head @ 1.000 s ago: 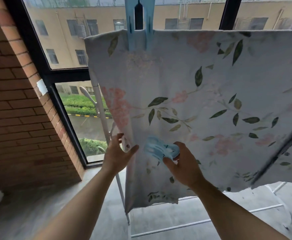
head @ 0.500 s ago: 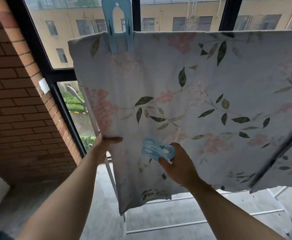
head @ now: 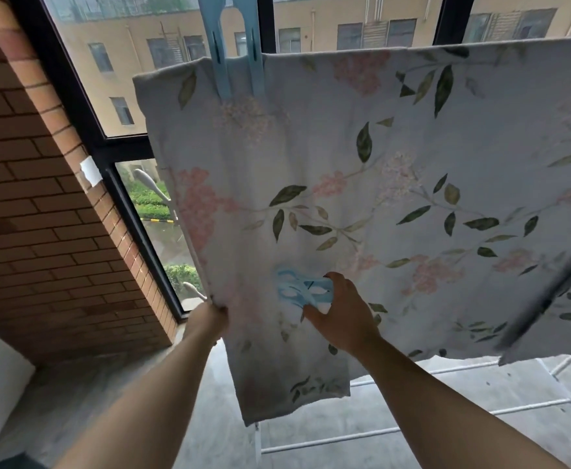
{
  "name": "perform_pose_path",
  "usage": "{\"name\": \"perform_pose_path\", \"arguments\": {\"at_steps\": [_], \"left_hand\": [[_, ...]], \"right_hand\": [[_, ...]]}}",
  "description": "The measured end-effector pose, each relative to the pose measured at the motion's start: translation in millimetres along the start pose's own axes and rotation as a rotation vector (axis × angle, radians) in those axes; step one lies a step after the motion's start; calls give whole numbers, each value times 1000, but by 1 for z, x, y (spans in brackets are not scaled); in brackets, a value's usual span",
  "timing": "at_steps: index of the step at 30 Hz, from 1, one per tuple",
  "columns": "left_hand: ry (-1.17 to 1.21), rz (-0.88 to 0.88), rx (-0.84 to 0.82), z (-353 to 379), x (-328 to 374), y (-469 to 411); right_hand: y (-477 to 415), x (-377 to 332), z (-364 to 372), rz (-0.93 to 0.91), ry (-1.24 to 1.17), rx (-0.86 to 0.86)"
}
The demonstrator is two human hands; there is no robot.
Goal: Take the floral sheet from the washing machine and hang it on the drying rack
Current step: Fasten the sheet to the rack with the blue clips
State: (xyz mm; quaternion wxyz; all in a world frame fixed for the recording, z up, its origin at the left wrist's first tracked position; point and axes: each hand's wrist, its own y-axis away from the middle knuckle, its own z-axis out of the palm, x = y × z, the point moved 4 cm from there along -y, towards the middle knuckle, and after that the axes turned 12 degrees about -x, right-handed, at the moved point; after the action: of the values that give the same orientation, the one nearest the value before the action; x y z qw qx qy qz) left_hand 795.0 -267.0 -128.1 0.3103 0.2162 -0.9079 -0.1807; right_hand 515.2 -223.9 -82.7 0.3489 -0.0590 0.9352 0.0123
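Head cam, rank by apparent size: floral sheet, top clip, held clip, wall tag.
Largest first:
Floral fabric sheet
top-edge pale blue plastic clip, cropped
hand-held pale blue plastic clip
white rectangular wall tag

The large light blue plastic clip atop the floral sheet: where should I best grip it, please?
Probably pinch the large light blue plastic clip by its arched upper end, from above: that end stands free over the floral sheet, while its legs straddle the fabric.

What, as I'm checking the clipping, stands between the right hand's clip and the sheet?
Nothing visible. The right hand holds the blue clip directly in front of the floral sheet; the left hand grips the sheet's edge off to the side.
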Motion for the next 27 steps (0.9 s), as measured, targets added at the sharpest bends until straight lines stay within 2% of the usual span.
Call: {"name": "perform_pose_path", "arguments": {"at_steps": [2,4,6,7,8,12,18,20,23,27], "left_hand": [[-84,-109,-184,12,1,10],[-113,-77,-308,22,14,23],[-151,-142,-505,43,32,38],[-204,-55,-541,54,48,39],[-228,23,-525,61,66,40],[-280,433,-292,72,166,55],[-376,925,-77,117,308,160],[-345,1032,-44,137,342,191],[-276,1155,-92,186,400,249],[-239,1302,-76,250,469,316]], "right_hand": [[1,-1,-5,13,-9,29],[4,3,-13,26,-28,62],[9,10,-26,45,-68,107],[12,17,-34,61,-97,130],[16,22,-42,73,-127,154],[38,51,-83,101,-213,259],[96,121,-168,231,-357,558],[117,143,-197,269,-359,658],[165,188,-258,314,-328,813],[224,244,-336,353,-249,954]]}}
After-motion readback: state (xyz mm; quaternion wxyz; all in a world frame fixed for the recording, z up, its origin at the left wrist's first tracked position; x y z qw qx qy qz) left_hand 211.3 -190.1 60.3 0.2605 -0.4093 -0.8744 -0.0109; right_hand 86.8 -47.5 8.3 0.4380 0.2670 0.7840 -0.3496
